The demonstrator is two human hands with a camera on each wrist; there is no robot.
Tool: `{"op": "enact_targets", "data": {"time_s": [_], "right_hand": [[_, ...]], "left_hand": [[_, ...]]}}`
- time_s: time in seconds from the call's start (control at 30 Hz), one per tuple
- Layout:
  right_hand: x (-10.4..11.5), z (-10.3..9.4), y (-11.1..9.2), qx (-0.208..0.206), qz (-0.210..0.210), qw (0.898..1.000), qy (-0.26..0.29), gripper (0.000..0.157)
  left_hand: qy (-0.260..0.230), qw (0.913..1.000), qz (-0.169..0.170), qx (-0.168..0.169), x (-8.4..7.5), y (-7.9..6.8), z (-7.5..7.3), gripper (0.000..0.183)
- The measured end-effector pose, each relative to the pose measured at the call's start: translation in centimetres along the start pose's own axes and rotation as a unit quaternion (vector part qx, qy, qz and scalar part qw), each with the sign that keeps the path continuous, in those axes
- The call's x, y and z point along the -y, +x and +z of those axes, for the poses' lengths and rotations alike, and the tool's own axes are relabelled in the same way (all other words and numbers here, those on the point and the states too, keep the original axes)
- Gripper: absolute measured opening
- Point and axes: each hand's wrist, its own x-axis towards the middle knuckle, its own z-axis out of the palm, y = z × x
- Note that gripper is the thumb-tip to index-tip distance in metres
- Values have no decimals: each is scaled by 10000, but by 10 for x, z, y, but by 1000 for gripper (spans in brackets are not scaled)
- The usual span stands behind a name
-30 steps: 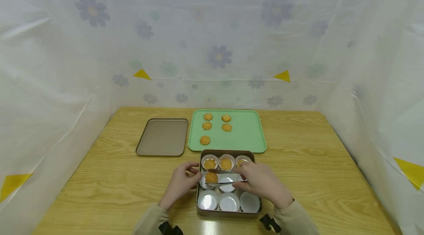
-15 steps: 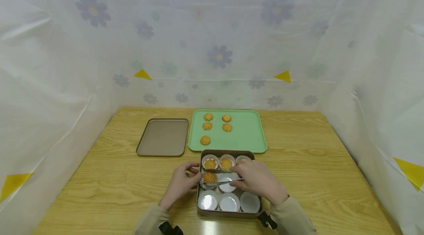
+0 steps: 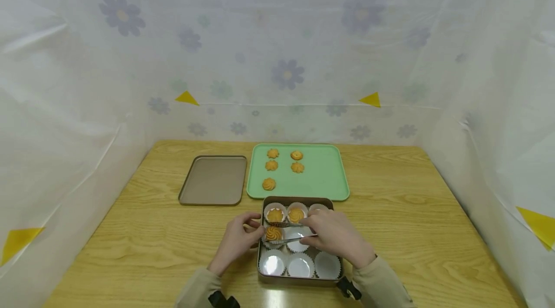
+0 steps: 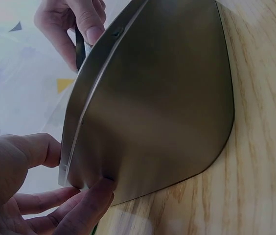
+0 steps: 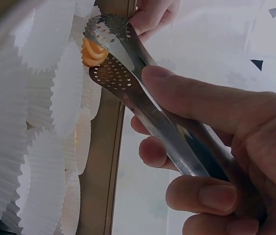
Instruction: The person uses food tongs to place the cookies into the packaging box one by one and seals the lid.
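Note:
A bronze-coloured tin (image 3: 299,280) holds rows of white paper cups. On its left wall rests my left hand (image 3: 236,239), the thumb at the rim and the fingers against the outside (image 4: 152,103). My right hand (image 3: 340,236) grips metal tongs (image 5: 170,139) with perforated ends. Between those ends sits a swirled cookie (image 5: 94,53), at the middle-row left cup. In the head view this cookie (image 3: 273,234) lies low in the cup. Two cookies show in the back-row cups, one flower-shaped (image 3: 275,215) and one swirled (image 3: 296,215); my right hand partly covers the third back cup.
Behind the tin lies a green tray (image 3: 325,173) with several cookies on its left half. A brown square tray (image 3: 212,180) is beside it on the left. The wooden table (image 3: 412,211) is bounded by pale flowered sheeting at the back and sides.
The tongs and the swirled cookie have shifted slightly left into the middle-row left cup, my right hand moving with them. My left hand has stayed on the tin.

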Motion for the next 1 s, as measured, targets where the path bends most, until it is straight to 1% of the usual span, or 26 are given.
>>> {"op": "enact_targets", "data": {"time_s": [0.33, 0.5, 0.6, 0.73, 0.87, 1.0], "right_hand": [[2, -1, 1, 34, 50, 10000, 28, 25], [1, -1, -2, 14, 57, 9998, 209, 25], [-3, -2, -7, -18, -5, 9985, 550, 26], [-11, -2, -14, -9, -92, 9935, 1136, 22], [-20, 0, -20, -47, 10, 9837, 1798, 13], [-29, 3, -26, -287, 122, 9697, 2422, 9]], "left_hand": [[-22, 10000, -11, 3, 0, -1, 0, 41], [-72, 10000, -13, 12, 1, 0, 1, 41], [-79, 10000, -6, 22, 1, 0, 1, 41], [-62, 10000, 8, 24, 1, 0, 1, 41], [-107, 9999, -9, 41, 1, 0, 0, 41], [-70, 10000, -34, 43, 1, 0, 0, 41]]}}
